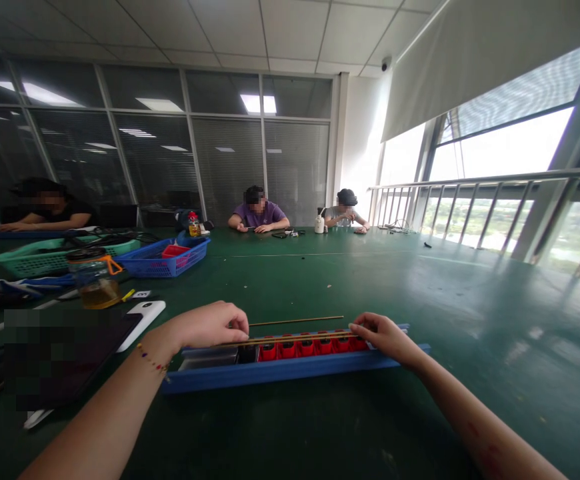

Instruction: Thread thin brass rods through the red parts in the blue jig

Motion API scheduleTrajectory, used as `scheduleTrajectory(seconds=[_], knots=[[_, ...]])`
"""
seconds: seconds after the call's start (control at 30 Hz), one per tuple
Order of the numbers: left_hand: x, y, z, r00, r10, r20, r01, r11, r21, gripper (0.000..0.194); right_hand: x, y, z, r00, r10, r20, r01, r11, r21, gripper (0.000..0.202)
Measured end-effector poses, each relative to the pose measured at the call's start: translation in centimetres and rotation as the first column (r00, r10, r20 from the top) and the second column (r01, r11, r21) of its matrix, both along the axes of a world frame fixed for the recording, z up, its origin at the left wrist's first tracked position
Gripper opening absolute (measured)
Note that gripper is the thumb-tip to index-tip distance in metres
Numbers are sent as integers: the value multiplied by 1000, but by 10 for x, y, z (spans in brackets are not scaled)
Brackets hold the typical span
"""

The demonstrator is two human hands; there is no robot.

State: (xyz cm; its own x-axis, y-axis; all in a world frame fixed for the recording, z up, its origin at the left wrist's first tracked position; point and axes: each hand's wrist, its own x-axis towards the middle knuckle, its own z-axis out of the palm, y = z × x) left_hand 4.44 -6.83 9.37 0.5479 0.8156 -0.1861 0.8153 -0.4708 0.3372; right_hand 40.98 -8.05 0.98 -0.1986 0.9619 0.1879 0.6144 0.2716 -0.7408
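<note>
A: Where do we have our hands?

B: Our left hand [213, 325] is above the left part of the blue tray [290, 376], thumb and fingers together on a thin stick [295, 339]. Our right hand [384, 335] is near the tray's right end, its fingertips closed on the other end of that stick.

A: So how does the stick lie?

B: We have it lengthwise over the tray, between its two long edges. We cannot tell whether it touches what is below.

A: And what do we see in the tray?

B: A row of red pieces [306, 349] fills the middle and right, with a black block [248, 354] just beside its left end. Past the tray's far edge, a second stick [297, 321] lies on the green table [300, 283].

A: What about the table's other parts?

B: Toward its left edge we see a jar [97, 293], a blue basket [167, 267] and a green basket [30, 261]. At the far edge sits a person in purple [265, 215]; near the far right corner, by a white bottle [319, 224], sits another in grey.
</note>
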Motion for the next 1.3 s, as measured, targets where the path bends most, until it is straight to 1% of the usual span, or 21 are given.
scheduleTrajectory(seconds=[0.17, 0.27, 0.37, 0.47, 0.6, 0.7, 0.8, 0.97, 1.03, 1.17, 1.3], knots=[[-1, 7, -8, 1000, 0, -17, -1, 999, -37, 26, 0, -1, 2, 1000, 0, -3, 0, 1000, -3, 38], [0, 8, -8, 1000, -10, -15, 10, 1000, -23, 26, 0, -2, 1, 1000, -1, -4, 1, 1000, -3, 38], [2, 5, -3, 1000, -11, -3, 11, 999, 53, 26, 0, -2, 2, 1000, -2, -23, 2, 1000, -1, 38], [0, 0, 7, 999, 2, 49, -10, 987, 162, 27, -2, -1, 1, 997, -11, -77, 10, 1000, -6, 41], [-14, 2, 19, 993, 66, 99, -92, 951, 295, 31, -1, 2, -2, 989, -40, -144, 35, 999, -33, 44], [-27, 12, 18, 983, 130, 126, -167, 923, 347, 35, 0, 4, -6, 979, -63, -196, 56, 998, -40, 42], [-32, 27, 6, 977, 161, 142, -199, 925, 325, 33, 1, 5, -7, 974, -79, -211, 72, 997, -39, 38], [-24, 49, -31, 986, 126, 111, -147, 968, 205, 29, 2, 4, -6, 994, -39, -98, 39, 999, 5, 37], [-20, 55, -46, 989, 121, 87, -134, 976, 173, 28, 2, 3, -6, 998, -37, -56, 38, 999, 16, 38], [-15, 65, -70, 992, 111, 60, -120, 977, 177, 26, 3, 3, -5, 1000, -25, 17, 25, 999, 22, 39], [-15, 73, -86, 990, 141, 19, -142, 975, 172, 22, 3, 2, -3, 998, -30, 49, 29, 999, 25, 40]])
